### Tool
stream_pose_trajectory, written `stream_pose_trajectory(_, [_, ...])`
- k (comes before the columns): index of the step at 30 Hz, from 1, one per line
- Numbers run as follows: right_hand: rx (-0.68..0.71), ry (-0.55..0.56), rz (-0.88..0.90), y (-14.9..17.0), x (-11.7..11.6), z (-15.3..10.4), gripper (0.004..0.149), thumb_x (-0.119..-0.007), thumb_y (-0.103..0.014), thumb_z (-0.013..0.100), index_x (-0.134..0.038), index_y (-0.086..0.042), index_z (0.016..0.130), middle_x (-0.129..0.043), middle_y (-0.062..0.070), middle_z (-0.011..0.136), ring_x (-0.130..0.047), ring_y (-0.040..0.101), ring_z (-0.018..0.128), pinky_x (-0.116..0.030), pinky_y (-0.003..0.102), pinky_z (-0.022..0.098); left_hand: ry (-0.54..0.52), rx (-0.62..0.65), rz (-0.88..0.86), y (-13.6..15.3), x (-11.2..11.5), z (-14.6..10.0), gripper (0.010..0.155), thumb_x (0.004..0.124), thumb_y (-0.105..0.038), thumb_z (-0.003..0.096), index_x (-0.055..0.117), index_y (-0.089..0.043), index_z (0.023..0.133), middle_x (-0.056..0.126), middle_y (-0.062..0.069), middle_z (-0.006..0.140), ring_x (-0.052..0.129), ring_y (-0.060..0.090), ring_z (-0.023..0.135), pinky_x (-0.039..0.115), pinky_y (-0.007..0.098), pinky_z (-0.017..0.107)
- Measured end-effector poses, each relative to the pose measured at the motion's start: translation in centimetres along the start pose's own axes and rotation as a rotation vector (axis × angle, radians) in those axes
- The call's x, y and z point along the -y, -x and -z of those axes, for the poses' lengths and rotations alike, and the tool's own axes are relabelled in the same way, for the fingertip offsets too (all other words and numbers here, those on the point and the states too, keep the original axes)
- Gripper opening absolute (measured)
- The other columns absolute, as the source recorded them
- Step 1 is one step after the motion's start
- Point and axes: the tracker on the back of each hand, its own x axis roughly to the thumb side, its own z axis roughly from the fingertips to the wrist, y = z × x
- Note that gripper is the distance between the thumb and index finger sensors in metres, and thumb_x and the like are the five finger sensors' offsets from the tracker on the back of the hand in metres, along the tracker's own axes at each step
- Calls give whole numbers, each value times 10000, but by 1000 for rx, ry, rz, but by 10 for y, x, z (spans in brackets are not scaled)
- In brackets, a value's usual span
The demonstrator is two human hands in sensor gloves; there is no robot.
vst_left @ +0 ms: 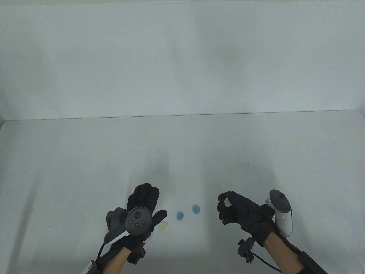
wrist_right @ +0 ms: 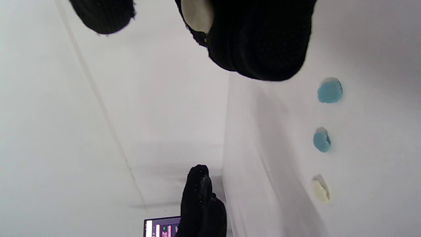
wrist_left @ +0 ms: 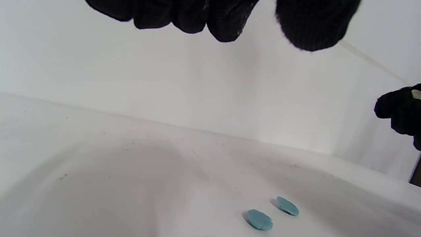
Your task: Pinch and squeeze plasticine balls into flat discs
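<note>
My right hand point(vst_left: 228, 204) is raised at the right and pinches a whitish plasticine piece point(vst_left: 227, 202) between thumb and fingers; the piece also shows in the right wrist view point(wrist_right: 196, 14). My left hand point(vst_left: 145, 199) hovers open and empty at the left, fingers spread. Two flattened blue discs point(vst_left: 180, 215) point(vst_left: 196, 209) lie on the white table point(vst_left: 85, 171) between my hands. A flattened cream disc point(vst_left: 163, 226) lies by my left thumb. The blue discs also show in the left wrist view point(wrist_left: 260, 220) point(wrist_left: 287, 205).
A white wall point(vst_left: 182, 57) rises behind the table's far edge. A lit screen point(wrist_right: 161, 226) shows at the bottom of the right wrist view.
</note>
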Motion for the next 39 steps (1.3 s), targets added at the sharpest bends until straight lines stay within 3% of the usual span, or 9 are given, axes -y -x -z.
stream_pose_trajectory(7, [-1, 75, -21, -1, 3, -1, 485, -686, -472, 586, -837, -85, 836, -982, 73, 637, -1035, 179, 431, -961, 194, 262, 4, -1, -5, 1, 1, 1, 772, 693, -467, 539, 466, -38, 1139, 392, 285, 1159, 433, 557, 1062, 458, 630, 734])
stream_pose_trajectory(14, [24, 116, -119, -7, 0, -3, 424, -733, -428, 565, -901, -79, 739, -1009, 55, 514, -1043, 143, 319, -953, 172, 170, 5, 1, -7, 1, 2, 1, 771, 693, -467, 539, 463, -41, 1139, 391, 284, 1159, 431, 558, 1063, 457, 629, 735])
stream_pose_trajectory(18, [23, 98, -88, -5, 2, -3, 428, -701, -459, 578, -871, -126, 786, -999, 31, 596, -1036, 161, 411, -948, 200, 248, 2, 2, 2, 0, 1, 0, 770, 693, -467, 540, 462, -42, 1139, 393, 285, 1159, 433, 558, 1063, 458, 631, 733])
stream_pose_trajectory(21, [19, 2, -2, -1, 3, -2, 726, -585, -627, 576, -750, -44, 976, -915, 161, 854, -968, 334, 669, -917, 326, 399, 6, -1, -4, 0, 2, 1, 771, 693, -467, 539, 463, -40, 1139, 390, 287, 1159, 432, 558, 1062, 457, 632, 733])
stream_pose_trajectory(23, [14, -6, 13, 0, 3, -1, 775, -577, -651, 570, -730, -19, 993, -901, 187, 872, -975, 348, 668, -921, 325, 406, 7, 0, 5, 0, 2, 0, 771, 693, -467, 539, 467, -38, 1139, 392, 286, 1159, 434, 558, 1063, 459, 633, 732])
stream_pose_trajectory(25, [16, -3, 0, 0, 2, -1, 730, -594, -631, 576, -758, -32, 959, -938, 162, 815, -1014, 308, 603, -935, 291, 385, 4, -1, -3, 1, 2, 1, 771, 693, -466, 539, 465, -39, 1139, 392, 285, 1159, 434, 557, 1063, 457, 634, 733])
stream_pose_trajectory(30, [31, -33, 60, -3, 2, 1, 487, -669, -447, 609, -812, -59, 865, -1004, 102, 658, -1069, 221, 466, -963, 232, 295, 8, -2, 3, 1, 2, 1, 771, 694, -466, 539, 465, -39, 1139, 393, 286, 1159, 434, 559, 1062, 458, 634, 732])
stream_pose_trajectory(36, [52, -30, 30, -8, -1, 1, 431, -697, -358, 596, -816, -34, 855, -1025, 86, 593, -1086, 172, 401, -979, 200, 246, 12, -1, 6, 1, 4, 1, 773, 694, -466, 539, 465, -38, 1140, 392, 284, 1159, 435, 557, 1063, 458, 633, 733])
stream_pose_trajectory(39, [72, 30, -18, -12, 0, -2, 423, -693, -341, 595, -818, -32, 856, -1031, 72, 561, -1089, 157, 370, -980, 193, 218, 15, -3, 2, 1, 4, 1, 770, 694, -467, 538, 466, -41, 1139, 393, 285, 1159, 433, 555, 1064, 457, 631, 734])
